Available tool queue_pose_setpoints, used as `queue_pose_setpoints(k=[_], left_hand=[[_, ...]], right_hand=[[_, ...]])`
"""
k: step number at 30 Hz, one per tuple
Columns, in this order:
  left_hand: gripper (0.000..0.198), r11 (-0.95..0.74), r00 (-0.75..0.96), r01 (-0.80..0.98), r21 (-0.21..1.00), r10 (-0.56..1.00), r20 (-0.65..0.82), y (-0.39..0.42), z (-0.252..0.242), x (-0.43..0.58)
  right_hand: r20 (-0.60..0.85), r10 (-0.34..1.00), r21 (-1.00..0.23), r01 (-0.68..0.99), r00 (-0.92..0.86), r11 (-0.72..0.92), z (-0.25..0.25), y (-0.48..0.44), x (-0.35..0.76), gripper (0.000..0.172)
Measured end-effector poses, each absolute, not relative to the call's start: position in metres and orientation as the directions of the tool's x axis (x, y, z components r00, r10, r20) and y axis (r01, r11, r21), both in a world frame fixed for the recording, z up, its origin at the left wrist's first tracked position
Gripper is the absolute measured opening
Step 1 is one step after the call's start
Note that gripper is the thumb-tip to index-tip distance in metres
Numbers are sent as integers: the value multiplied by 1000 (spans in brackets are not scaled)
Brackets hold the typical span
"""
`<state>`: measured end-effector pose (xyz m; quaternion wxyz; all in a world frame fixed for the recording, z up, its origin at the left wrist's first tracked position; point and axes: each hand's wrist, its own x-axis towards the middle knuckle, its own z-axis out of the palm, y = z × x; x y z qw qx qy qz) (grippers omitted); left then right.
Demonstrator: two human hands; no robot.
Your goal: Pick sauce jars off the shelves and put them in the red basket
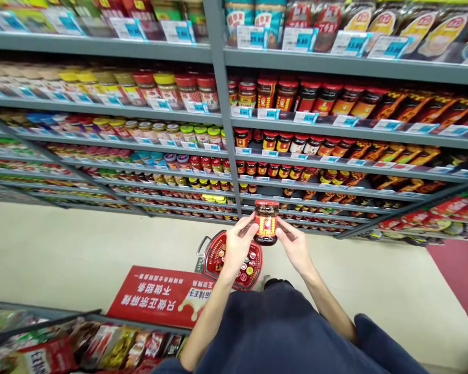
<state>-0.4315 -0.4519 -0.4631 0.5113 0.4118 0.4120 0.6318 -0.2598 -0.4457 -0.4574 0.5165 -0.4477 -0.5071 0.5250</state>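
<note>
Left hand (239,239) and right hand (294,241) hold a red-lidded dark glass jar (265,223) upright between them, red plastic basket (213,250) on pale floor (81,239), grey metal shelves (327,61) ahead.

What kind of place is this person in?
It's most likely a supermarket. Tall shelves are packed with rows of jars, price tags line the shelf edges, and there's a red basket for shopping.

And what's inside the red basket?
In the red basket, several round lids show right of your left hand, one of them yellow, with a few items to its left. Your hand and wrist cover the middle; whatever lies there can't be seen.
</note>
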Motion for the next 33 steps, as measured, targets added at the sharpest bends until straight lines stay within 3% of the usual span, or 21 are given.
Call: queue_pose_setpoints(k=[19, 23, 25, 27, 31, 33], left_hand=[[47, -157, -174, -173, 972, 977, 126, -382, -442, -405], [48, -173, -123, -158, 972, 980, 155, -362, -442, -435], [53, -186, -80, -141, 972, 981, 176, -349, -440, -455], [58, -184, -23, -124, 975, 983, 182, -332, -438, -477], [57, -210, 88, -96, 973, 972, 219, -291, -435, -508], [53, -256, 80, -67, 964, 962, 261, -269, -433, -513]], right_hand=[[25, 989, -984, -180, -147, -2, -454, -352, -229, 52], [19, 990, -989, -150, -141, -2, -449, -341, -256, 68], [72, 986, -992, -115, -150, 55, -442, -335, -272, 85], [165, 972, -986, -30, -166, 162, -433, -325, -288, 93], [278, 943, -938, 161, -184, 308, -410, -293, -314, 69], [303, 939, -904, 262, -162, 337, -398, -274, -321, 68]])
